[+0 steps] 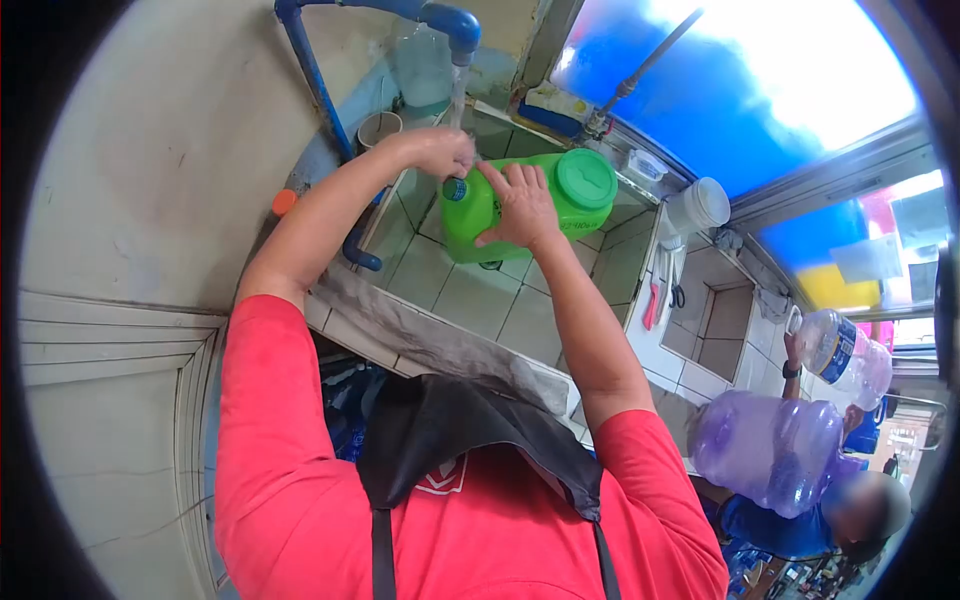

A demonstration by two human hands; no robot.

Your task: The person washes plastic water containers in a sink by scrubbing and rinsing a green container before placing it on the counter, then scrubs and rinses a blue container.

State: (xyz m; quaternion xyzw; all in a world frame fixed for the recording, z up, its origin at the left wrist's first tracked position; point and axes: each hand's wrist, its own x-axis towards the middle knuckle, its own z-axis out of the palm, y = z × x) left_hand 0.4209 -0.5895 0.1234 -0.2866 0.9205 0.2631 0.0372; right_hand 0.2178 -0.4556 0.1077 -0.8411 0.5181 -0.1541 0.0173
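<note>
A bright green plastic container with a wide green lid and a small dark cap lies in a tiled basin. Water runs from the blue pipe spout onto my left hand, which is bent with its fingers curled just above the small cap; whether anything is inside them is hidden. My right hand rests on the container's upper side between cap and lid, with its fingers spread.
A grey cloth lies along the basin's near edge. Right of the basin are a white bucket, red-handled tool and black scissors. Another person in blue is at the lower right, beside a large purple-tinted bottle.
</note>
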